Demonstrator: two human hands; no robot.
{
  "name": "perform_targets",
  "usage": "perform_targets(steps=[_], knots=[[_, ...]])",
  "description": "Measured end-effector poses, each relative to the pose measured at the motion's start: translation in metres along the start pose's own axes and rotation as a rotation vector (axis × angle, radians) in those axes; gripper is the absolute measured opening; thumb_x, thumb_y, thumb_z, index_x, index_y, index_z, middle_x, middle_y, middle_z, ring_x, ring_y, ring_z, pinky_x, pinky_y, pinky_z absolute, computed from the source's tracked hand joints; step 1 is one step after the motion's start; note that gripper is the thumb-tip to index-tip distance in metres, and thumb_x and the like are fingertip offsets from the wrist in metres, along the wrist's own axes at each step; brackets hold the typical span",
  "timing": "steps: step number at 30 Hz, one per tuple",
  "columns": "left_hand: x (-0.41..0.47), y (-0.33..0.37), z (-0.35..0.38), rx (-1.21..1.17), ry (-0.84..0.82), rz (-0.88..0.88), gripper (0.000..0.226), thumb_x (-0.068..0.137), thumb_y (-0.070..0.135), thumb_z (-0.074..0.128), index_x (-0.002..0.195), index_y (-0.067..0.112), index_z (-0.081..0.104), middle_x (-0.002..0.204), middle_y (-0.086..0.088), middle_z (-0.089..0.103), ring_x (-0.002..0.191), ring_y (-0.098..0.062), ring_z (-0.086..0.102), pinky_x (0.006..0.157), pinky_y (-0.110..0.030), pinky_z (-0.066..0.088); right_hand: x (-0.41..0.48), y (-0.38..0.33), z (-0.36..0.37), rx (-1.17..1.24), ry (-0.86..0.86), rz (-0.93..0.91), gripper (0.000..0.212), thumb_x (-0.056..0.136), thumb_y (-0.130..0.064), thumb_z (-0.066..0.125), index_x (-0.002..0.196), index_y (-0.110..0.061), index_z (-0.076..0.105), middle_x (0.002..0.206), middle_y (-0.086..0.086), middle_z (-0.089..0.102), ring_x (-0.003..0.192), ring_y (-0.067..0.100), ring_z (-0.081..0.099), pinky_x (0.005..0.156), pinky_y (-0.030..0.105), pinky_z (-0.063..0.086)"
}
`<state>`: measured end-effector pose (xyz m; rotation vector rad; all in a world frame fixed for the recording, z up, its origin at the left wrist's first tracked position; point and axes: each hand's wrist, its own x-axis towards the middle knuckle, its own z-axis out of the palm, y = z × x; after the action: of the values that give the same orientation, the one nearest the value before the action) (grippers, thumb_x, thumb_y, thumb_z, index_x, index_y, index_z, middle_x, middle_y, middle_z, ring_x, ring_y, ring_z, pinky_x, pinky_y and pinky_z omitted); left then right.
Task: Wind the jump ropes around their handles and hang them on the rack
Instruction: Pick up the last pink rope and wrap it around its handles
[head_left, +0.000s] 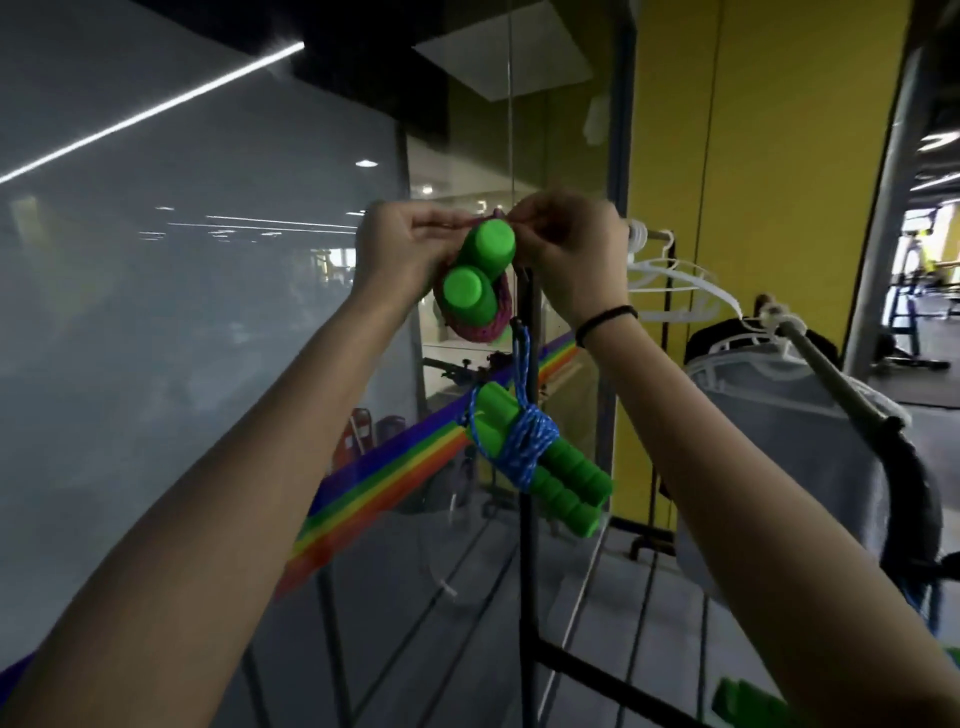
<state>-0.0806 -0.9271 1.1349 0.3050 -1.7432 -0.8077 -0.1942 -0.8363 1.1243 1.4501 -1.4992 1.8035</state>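
Both my hands are raised in front of the rack's black upright post (527, 545). Between them is a jump rope with two green handles (475, 275), end caps toward me, wound with pink-purple rope (480, 330). My left hand (400, 249) grips the bundle from the left. My right hand (569, 244) pinches the rope end at the bundle's top. Below, a second jump rope (540, 460) hangs from the post by a blue cord, its green handles bound with blue rope.
A glass wall with a rainbow stripe (395, 467) runs along the left. The rack's rail (831, 369) carries white hangers (670, 280) and grey garments (779, 467) to the right. More green handles (748, 701) lie at the bottom right. A yellow wall stands behind.
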Motion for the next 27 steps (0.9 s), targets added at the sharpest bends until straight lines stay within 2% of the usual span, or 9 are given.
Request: perform_targets(steps=[4,8,12,13,15,17,20,22,27], knots=[[0.023,-0.002,0.005,-0.019,-0.036,0.027,0.027,0.075,0.001,0.069,0.101,-0.004,0.068,0.094,-0.011,0.068,0.063,0.003,0.064,0.066,-0.013,0.053,0.02,0.003,0.005,0.003,0.035,0.029,0.005,0.079,-0.012,0.067,0.084,-0.013,0.065,0.074,0.002,0.067,0.071,0.016,0.067,0.07,0.035,0.059],[0.033,-0.017,0.01,0.083,-0.116,0.017,0.013,0.07,0.008,0.075,0.08,0.017,0.073,0.091,-0.004,0.071,0.087,-0.015,0.068,0.084,-0.028,0.055,0.018,0.018,0.004,0.007,0.006,0.149,0.003,0.081,-0.011,0.065,0.082,-0.011,0.063,0.071,-0.001,0.062,0.068,0.016,0.064,0.069,0.036,0.059],[0.024,-0.035,0.018,0.189,-0.2,0.004,0.014,0.072,0.009,0.074,0.086,0.011,0.074,0.088,-0.008,0.073,0.081,-0.016,0.068,0.074,-0.022,0.053,0.001,0.041,0.006,-0.019,-0.06,0.22,0.004,0.083,-0.012,0.064,0.082,-0.01,0.061,0.078,0.007,0.066,0.075,0.024,0.068,0.071,0.038,0.059],[0.02,-0.038,0.021,0.203,-0.224,-0.019,0.016,0.073,0.009,0.074,0.089,0.008,0.074,0.087,-0.007,0.071,0.08,-0.015,0.067,0.074,-0.022,0.053,-0.002,0.046,0.007,-0.052,-0.05,0.226,0.005,0.082,-0.014,0.064,0.082,-0.011,0.06,0.078,0.006,0.066,0.074,0.022,0.067,0.07,0.032,0.059],[0.014,-0.043,0.025,0.181,-0.27,-0.061,0.019,0.074,0.009,0.073,0.092,0.007,0.073,0.085,-0.008,0.069,0.08,-0.017,0.066,0.077,-0.025,0.053,-0.007,0.052,0.008,-0.119,-0.019,0.209,0.006,0.082,-0.013,0.064,0.082,-0.012,0.059,0.072,-0.004,0.059,0.067,0.011,0.059,0.061,0.008,0.049],[0.01,-0.046,0.027,0.119,-0.288,-0.086,0.02,0.075,0.008,0.072,0.095,0.005,0.071,0.084,-0.007,0.068,0.077,-0.011,0.065,0.075,-0.023,0.051,-0.01,0.05,0.01,-0.159,0.005,0.176,0.007,0.082,-0.011,0.063,0.086,-0.009,0.058,0.068,-0.012,0.052,0.064,-0.001,0.049,0.054,0.0,0.04],[0.001,-0.048,0.023,0.036,-0.279,-0.114,0.02,0.077,0.011,0.071,0.096,0.005,0.071,0.079,0.006,0.066,0.064,0.008,0.062,0.065,-0.011,0.046,-0.015,0.048,0.01,-0.17,-0.029,0.166,0.015,0.081,-0.011,0.063,0.093,-0.006,0.057,0.08,-0.006,0.058,0.073,0.009,0.055,0.064,0.011,0.046],[-0.008,-0.05,0.02,0.015,-0.228,-0.104,0.017,0.078,0.012,0.071,0.094,0.007,0.071,0.079,0.009,0.066,0.063,0.013,0.061,0.062,-0.005,0.045,-0.019,0.048,0.006,-0.165,-0.067,0.177,0.016,0.081,-0.008,0.063,0.096,-0.006,0.057,0.086,-0.001,0.059,0.076,0.011,0.055,0.063,0.016,0.045],[-0.029,-0.039,0.015,-0.001,-0.132,-0.092,0.01,0.075,0.013,0.073,0.085,0.015,0.072,0.081,0.006,0.068,0.073,0.001,0.064,0.064,-0.011,0.048,-0.032,0.041,-0.015,-0.021,-0.098,0.16,0.005,0.082,-0.009,0.059,0.087,-0.012,0.06,0.087,0.002,0.063,0.084,0.018,0.061,0.076,0.028,0.052]])
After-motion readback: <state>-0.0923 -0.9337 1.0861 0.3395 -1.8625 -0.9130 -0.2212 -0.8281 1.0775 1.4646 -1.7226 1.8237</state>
